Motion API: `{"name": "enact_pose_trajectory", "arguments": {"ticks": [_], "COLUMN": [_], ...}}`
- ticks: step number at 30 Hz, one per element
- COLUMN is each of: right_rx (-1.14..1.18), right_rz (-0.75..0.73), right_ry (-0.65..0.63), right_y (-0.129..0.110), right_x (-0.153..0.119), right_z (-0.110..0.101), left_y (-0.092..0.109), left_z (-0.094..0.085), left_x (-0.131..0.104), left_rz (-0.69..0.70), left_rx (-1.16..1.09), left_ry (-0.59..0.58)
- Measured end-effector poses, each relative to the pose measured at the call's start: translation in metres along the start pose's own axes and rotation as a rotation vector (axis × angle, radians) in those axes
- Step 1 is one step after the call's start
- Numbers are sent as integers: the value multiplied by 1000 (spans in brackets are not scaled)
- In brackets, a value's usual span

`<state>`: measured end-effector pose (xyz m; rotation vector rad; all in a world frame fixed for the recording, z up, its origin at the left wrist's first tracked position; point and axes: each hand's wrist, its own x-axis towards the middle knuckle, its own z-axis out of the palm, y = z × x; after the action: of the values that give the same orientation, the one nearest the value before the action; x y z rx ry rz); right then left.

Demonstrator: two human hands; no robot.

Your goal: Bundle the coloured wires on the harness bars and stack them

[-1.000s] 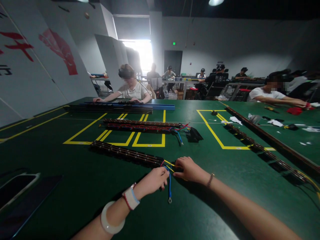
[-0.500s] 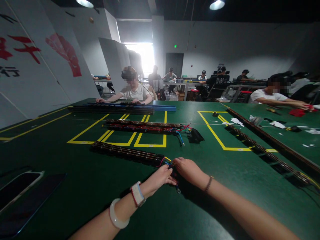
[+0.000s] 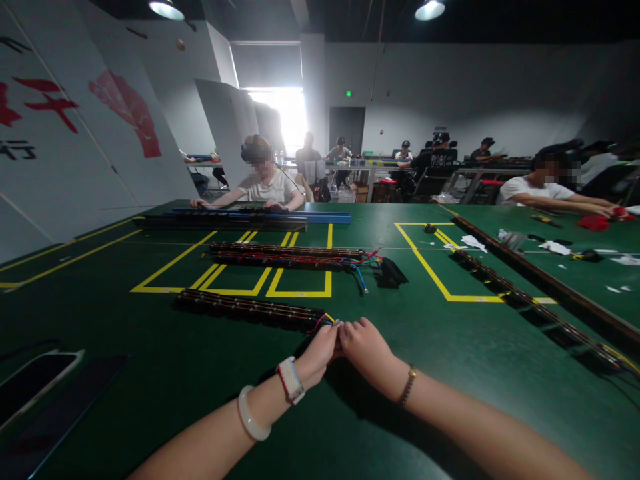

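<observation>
A long black bar (image 3: 250,311) with copper-coloured strips lies slanted on the green table. From its right end come thin wires (image 3: 329,318), yellow, pink and blue, which run in between my hands. My left hand (image 3: 320,348) is closed on these wires, its thumb and fingers pressed together. Touching it, my right hand (image 3: 365,347) is curled closed over the same wires, knuckles up. The wire ends are hidden under my fingers.
Beyond lies another bar (image 3: 285,253) with red and blue wires and a black piece (image 3: 393,272). Long strips (image 3: 535,303) run along the right, near paper scraps (image 3: 473,243). Phone-like slabs (image 3: 65,413) lie at left. A co-worker (image 3: 270,177) sits across the table.
My hands have drawn tightly together at the wire ends. The ring-ended wire that hung below my left hand is now out of sight. The view has shifted slightly.
</observation>
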<state>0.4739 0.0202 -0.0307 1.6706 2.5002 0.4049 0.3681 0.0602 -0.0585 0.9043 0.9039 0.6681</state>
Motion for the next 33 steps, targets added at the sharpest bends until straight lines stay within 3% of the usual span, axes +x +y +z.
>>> {"name": "enact_pose_trajectory", "arguments": {"ticks": [8, 13, 18, 25, 33], "right_rx": [222, 241, 286, 297, 332], "right_rz": [172, 198, 228, 433, 486], "right_ry": [71, -111, -217, -44, 3], "right_y": [31, 34, 43, 74, 73], "right_x": [-11, -14, -13, 1, 18], "right_z": [-33, -35, -27, -1, 32], "left_y": [-3, -5, -2, 4, 6], "left_z": [-12, -14, -11, -12, -14], "left_x": [8, 6, 1, -3, 2], "left_rz": [-6, -3, -22, -1, -57], "left_rx": [0, -16, 60, 151, 186], "left_ry": [-194, -190, -142, -196, -207]}}
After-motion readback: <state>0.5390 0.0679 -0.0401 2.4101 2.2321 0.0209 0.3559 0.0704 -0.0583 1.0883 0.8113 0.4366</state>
